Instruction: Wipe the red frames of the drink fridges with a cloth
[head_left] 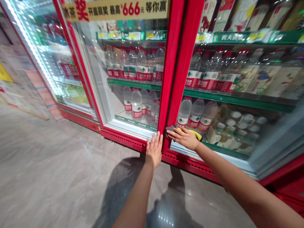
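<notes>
My left hand (154, 149) lies with its fingers stretched out at the bottom corner of the left fridge door, touching its red frame (163, 104). Under my right hand (184, 138) is a cloth (196, 134), yellow on one side and dark grey at its other end. The hand holds it flat at the lower left corner of the right glass door, partly over the red frame. Behind the glass near that hand stand large water bottles (196, 110) with red and white labels. Part of the cloth is hidden beneath my fingers.
Shelves with green edge strips (237, 98) hold more bottles. A yellow banner (116, 9) crosses the top of the left door. Further left stand another lit fridge (68, 66) and stacked boxes (21, 76). Grey floor (59, 177) carries shadows.
</notes>
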Demonstrator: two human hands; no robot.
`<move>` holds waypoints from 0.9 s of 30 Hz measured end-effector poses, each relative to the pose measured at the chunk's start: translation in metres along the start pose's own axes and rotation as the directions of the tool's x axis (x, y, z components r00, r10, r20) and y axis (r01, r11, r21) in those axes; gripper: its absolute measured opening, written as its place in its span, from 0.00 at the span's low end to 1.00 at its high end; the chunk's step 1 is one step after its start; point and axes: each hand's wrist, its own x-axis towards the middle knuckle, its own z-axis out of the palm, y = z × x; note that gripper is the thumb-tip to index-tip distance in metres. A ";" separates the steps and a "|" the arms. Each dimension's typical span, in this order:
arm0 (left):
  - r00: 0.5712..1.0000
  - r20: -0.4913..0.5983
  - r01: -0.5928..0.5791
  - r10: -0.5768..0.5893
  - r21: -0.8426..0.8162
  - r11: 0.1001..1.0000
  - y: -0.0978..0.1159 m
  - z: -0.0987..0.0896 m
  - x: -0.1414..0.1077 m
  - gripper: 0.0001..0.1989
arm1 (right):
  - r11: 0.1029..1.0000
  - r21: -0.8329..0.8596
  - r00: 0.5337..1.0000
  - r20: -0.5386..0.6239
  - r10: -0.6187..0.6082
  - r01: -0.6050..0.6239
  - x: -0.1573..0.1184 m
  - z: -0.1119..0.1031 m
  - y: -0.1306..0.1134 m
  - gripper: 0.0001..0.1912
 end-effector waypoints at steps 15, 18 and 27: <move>0.998 -0.041 -0.050 0.050 -0.014 0.999 -0.010 0.001 -0.015 0.39 | 0.993 0.114 1.000 -0.009 -0.010 0.011 -0.023 0.078 -0.039 0.29; 0.998 -0.026 -0.060 0.060 -0.010 0.998 -0.010 -0.002 -0.017 0.39 | 0.985 0.171 0.999 0.031 -0.008 0.003 -0.035 0.113 -0.068 0.29; 0.997 0.024 -0.077 0.076 0.020 0.997 -0.014 -0.007 -0.017 0.39 | 0.989 0.106 0.993 -0.043 0.108 -0.103 -0.058 0.099 -0.047 0.26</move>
